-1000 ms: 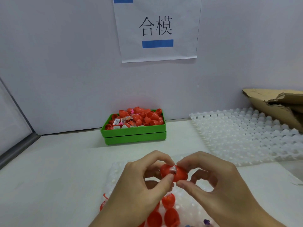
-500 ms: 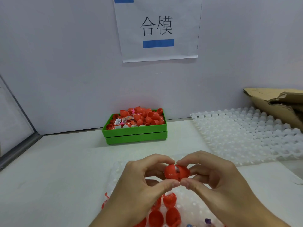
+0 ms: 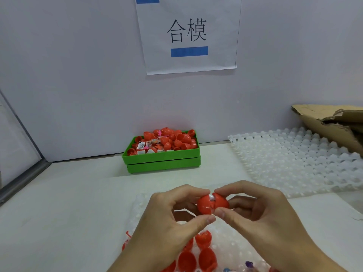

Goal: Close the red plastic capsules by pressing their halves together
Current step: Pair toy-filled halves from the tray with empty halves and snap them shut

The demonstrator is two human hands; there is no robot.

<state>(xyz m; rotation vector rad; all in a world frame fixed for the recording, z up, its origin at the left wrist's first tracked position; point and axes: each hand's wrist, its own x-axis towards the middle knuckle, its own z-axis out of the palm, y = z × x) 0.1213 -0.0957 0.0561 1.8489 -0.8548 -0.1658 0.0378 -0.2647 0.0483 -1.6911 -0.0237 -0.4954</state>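
Capsule (image 3: 212, 204) red, halves nearly shut, white gap; L hand (image 3: 169, 222) & R hand (image 3: 259, 218) grip pinching it.

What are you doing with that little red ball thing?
The left hand and right hand pinch a red capsule between fingertips, pressing its halves together; a white sliver shows at the seam. More red pieces sit in the clear tray below, and a green bin at the wall holds many more.
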